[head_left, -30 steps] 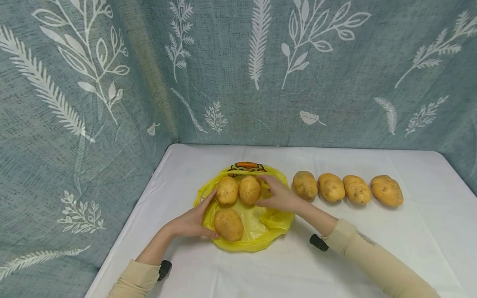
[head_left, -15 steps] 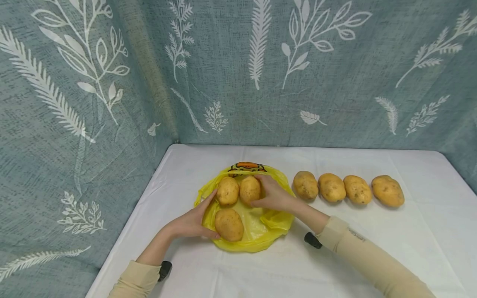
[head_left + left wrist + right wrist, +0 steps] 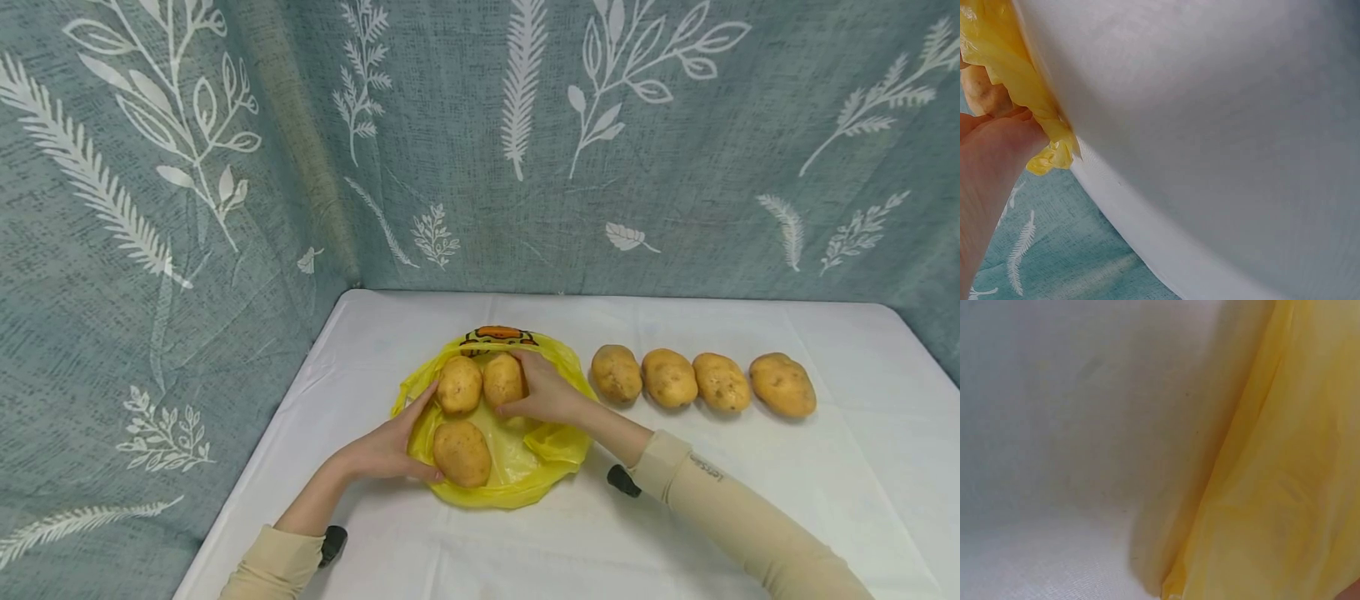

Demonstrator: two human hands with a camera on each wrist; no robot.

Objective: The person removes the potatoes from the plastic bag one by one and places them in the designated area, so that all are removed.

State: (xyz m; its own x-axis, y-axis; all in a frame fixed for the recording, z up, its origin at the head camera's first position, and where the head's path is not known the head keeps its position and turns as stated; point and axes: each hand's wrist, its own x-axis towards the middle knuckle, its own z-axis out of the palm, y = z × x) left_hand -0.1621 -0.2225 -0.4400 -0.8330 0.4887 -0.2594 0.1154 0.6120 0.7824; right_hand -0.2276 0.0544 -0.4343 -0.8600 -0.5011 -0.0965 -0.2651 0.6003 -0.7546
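Observation:
In the head view, a yellow plastic bag (image 3: 517,492) lies spread on the table with its mouth upward. My right hand (image 3: 551,396) reaches into it and grips a potato (image 3: 502,379) at the back, thumb in front and fingers behind. Beside it sits a second potato (image 3: 459,385), and a third potato (image 3: 462,452) lies nearer the front. My left hand (image 3: 382,450) rests at the bag's left rim, thumb and forefinger spread wide. In the left wrist view, yellow plastic (image 3: 1019,75) covers part of the left fingertips.
Several potatoes stand in a row to the right of the bag, from the nearest potato (image 3: 617,375) to the farthest potato (image 3: 782,385). They rest on a white tablecloth (image 3: 675,475). Blue-green curtains (image 3: 480,200) with white leaf prints rise behind and at the left.
My right hand has moved slightly left and closed its fingers onto the back potato in the bag. The left hand has stayed at the rim.

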